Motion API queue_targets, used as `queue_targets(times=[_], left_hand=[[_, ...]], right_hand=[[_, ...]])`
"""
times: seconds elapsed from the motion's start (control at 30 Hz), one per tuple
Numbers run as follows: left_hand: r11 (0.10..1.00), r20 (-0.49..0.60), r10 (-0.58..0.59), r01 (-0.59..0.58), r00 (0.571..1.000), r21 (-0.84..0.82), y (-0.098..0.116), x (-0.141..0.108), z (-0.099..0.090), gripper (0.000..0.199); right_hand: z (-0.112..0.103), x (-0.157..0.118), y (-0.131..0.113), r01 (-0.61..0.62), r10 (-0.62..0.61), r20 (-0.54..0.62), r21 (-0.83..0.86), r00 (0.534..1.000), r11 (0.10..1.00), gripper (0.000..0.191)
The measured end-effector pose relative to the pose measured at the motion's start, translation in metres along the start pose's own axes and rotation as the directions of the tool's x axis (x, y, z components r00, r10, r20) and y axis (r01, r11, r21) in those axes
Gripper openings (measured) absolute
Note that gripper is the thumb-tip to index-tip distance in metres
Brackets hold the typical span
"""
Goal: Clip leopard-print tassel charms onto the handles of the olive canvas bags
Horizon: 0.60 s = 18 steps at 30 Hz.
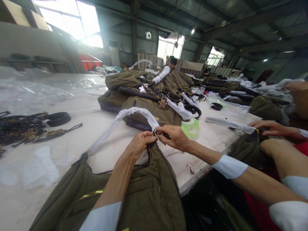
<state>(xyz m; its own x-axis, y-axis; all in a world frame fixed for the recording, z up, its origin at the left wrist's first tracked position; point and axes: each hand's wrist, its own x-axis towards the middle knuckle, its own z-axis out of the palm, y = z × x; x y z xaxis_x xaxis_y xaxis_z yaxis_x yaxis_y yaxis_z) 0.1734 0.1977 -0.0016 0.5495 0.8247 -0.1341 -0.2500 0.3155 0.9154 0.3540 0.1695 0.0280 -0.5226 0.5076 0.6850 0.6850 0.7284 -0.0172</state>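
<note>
An olive green bag point(144, 199) with gold zippers lies at the near edge of the white table. Its handle point(130, 112), wrapped in white paper, arches up from both sides. At the handle's right end, my left hand point(139, 144) pinches a gold metal ring point(156, 133) with thumb and finger. Closed around a small dark piece beside that ring is my right hand point(176, 137); the fingers partly hide it. The two hands nearly touch.
Behind the hands, olive bags point(149, 106) are piled with wrapped handles. A green tape roll point(191, 127) lies beside them. Dark beaded straps point(26, 128) and clear plastic point(29, 93) are on the left. At the right, another person's hands point(271, 128) hold a similar bag.
</note>
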Motion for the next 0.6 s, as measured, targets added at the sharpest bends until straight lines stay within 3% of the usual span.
queue_targets(times=[0.4,0.6], left_hand=[[0.993,-0.099,-0.072,0.063,0.992,-0.098,-0.004,0.004,0.006,0.033],[0.985,-0.115,-0.121,0.105,0.986,-0.138,-0.002,0.005,0.002,0.017]], right_hand=[[-0.001,0.002,0.008,0.084,-0.082,0.085,-0.027,0.993,0.996,0.023],[0.000,0.010,0.010,0.151,-0.148,0.110,-0.023,0.983,0.988,0.020]])
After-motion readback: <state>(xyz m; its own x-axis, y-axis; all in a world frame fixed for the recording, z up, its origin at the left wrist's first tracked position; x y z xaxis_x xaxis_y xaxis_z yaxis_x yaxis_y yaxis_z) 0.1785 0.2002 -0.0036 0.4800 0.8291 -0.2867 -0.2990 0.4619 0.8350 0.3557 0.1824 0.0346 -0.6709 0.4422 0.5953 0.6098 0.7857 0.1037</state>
